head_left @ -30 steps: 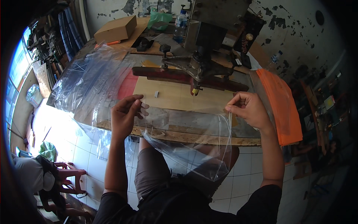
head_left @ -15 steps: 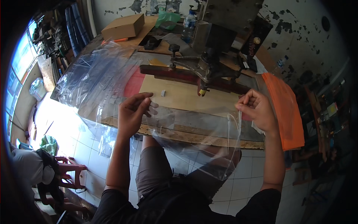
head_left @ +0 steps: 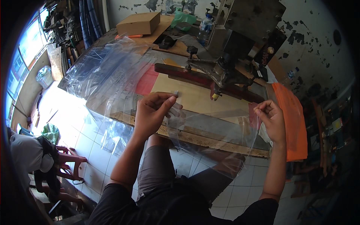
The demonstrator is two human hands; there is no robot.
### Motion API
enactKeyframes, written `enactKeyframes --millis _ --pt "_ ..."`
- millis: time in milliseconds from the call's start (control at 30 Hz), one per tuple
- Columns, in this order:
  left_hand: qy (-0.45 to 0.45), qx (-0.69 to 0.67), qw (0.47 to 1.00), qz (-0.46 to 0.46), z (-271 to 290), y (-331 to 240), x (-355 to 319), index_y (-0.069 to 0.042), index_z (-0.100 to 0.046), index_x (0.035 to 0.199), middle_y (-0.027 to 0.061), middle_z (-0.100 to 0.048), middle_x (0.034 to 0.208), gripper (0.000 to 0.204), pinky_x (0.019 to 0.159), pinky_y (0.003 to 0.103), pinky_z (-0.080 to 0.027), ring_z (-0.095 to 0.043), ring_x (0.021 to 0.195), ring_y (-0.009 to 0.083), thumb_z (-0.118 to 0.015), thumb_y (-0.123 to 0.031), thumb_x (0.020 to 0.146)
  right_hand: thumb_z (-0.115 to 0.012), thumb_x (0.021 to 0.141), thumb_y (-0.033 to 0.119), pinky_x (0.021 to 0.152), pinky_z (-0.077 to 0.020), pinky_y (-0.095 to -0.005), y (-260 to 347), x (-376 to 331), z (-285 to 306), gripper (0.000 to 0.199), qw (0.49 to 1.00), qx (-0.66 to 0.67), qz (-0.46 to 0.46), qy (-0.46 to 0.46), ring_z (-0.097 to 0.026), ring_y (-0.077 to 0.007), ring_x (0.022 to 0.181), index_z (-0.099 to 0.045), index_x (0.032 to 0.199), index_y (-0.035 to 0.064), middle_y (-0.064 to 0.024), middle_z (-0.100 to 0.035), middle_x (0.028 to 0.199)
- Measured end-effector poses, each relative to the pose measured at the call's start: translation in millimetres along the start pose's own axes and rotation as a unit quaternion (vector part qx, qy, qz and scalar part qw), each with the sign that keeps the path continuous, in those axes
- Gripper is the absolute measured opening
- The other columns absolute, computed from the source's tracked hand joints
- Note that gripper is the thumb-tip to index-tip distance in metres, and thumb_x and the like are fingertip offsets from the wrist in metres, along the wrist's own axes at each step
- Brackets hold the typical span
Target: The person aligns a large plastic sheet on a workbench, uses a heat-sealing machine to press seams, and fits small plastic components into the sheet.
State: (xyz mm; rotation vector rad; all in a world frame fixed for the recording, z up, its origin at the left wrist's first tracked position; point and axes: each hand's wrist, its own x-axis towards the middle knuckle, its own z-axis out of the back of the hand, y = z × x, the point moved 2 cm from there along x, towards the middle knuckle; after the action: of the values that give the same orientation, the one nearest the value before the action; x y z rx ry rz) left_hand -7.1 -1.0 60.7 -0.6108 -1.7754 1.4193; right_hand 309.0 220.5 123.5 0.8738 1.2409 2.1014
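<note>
A clear plastic bag (head_left: 213, 131) hangs between my two hands over the table's front edge and my lap. My left hand (head_left: 153, 114) is closed, thumb against fingers, at the bag's left side. Its fingertips are by a small grey-white piece (head_left: 175, 92) on the cream sheet (head_left: 195, 93); whether they touch it I cannot tell. My right hand (head_left: 273, 120) pinches the bag's upper right corner. Beyond my hands, the long dark red bar (head_left: 187, 75) of a press machine (head_left: 225, 63) stands over the cream sheet.
A pile of clear plastic bags (head_left: 101, 75) covers the table's left side, partly overhanging. Orange sheets (head_left: 290, 120) drape off the right edge. Behind are a cardboard box (head_left: 138, 24), a green bag (head_left: 183, 18) and a water bottle (head_left: 205, 28). Another person (head_left: 28, 153) is at lower left, beside a red stool (head_left: 71, 161).
The view has shifted, so the table sits farther right. My left hand has moved to the small grey-white piece, closing its fingers. My right hand still pinches the bag's corner.
</note>
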Motion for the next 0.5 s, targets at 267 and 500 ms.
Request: enactKeyframes --millis 267,500 --pt "0.009 -0.021 1.0 -0.008 -8.8 3.3 -0.9 0.003 -0.07 0.105 0.006 -0.077 0.086 0.019 0.056 0.021 -0.05 -0.073 0.073 0.0095 -0.071 -0.016 0.101 -0.069 0.097 0.0 0.09 -0.0522 -0.0271 -4.5 -2.3 5.2 0.011 1.0 0.012 0.014 -0.003 -0.066 -0.0108 0.096 -0.059 0.1 0.0027 -0.0048 -0.069 0.099" --pt "0.023 -0.109 0.993 -0.033 -25.4 -8.9 -2.9 0.007 -0.064 0.107 0.0138 -0.076 0.099 0.021 0.063 0.027 -0.059 -0.075 0.083 0.0168 -0.063 -0.013 0.106 -0.07 0.097 0.0 0.092 -0.0519 -0.0276 3.1 -5.3 10.8 0.011 1.0 0.012 0.016 -0.017 -0.066 -0.0116 0.097 -0.059 0.101 0.0022 -0.0058 -0.069 0.1"
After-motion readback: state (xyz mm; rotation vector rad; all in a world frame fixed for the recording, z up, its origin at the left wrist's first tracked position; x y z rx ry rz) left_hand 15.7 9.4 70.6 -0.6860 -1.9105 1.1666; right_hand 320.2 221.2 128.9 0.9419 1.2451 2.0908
